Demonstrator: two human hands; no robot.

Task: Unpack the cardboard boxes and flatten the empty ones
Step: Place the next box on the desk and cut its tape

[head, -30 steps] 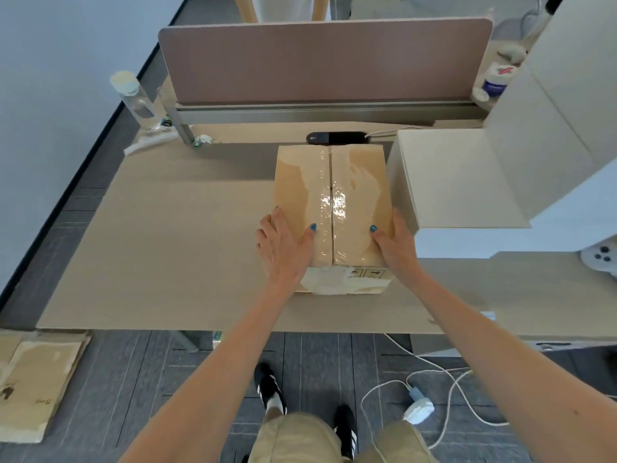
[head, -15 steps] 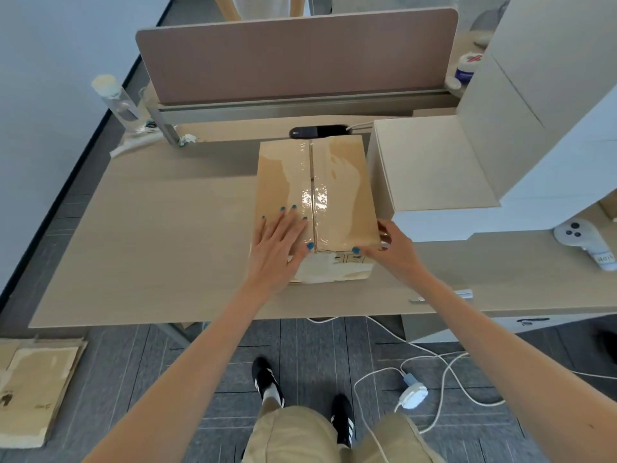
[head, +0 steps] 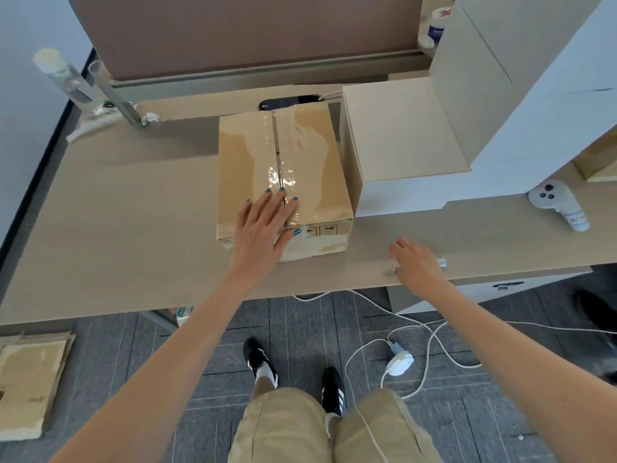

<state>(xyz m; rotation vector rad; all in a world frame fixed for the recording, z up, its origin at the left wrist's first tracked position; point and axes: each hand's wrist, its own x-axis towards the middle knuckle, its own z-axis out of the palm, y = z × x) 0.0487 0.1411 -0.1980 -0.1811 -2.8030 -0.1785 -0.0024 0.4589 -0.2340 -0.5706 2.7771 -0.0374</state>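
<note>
**Q:** How does the box (head: 240, 168) look, and where is it?

**A:** We see a squat brown cardboard block with its flaps closed. Glossy, wrinkled tape (head: 277, 172) runs along the centre seam and over the near edge, and small printed marks sit on the near face. It stands mid-desk on the matt, pale wood-grain desk (head: 133, 212), just beside a smooth white box (head: 400, 142) on its right.

**Q:** And the hands?

**A:** Our left hand (head: 263, 225) lies flat on the near part of the lid, fingers straight and spread over the seam. Our right hand (head: 417, 265) is apart from the box, at the desk's near edge. Its fingers bend over a small metal object (head: 441, 263), and we cannot tell whether they grip it.

**Q:** Elsewhere?

**A:** A rounded white controller (head: 554, 202) lies at the right. Flattened cardboard (head: 26, 385) rests on the grey floor (head: 133, 362), near left.
</note>
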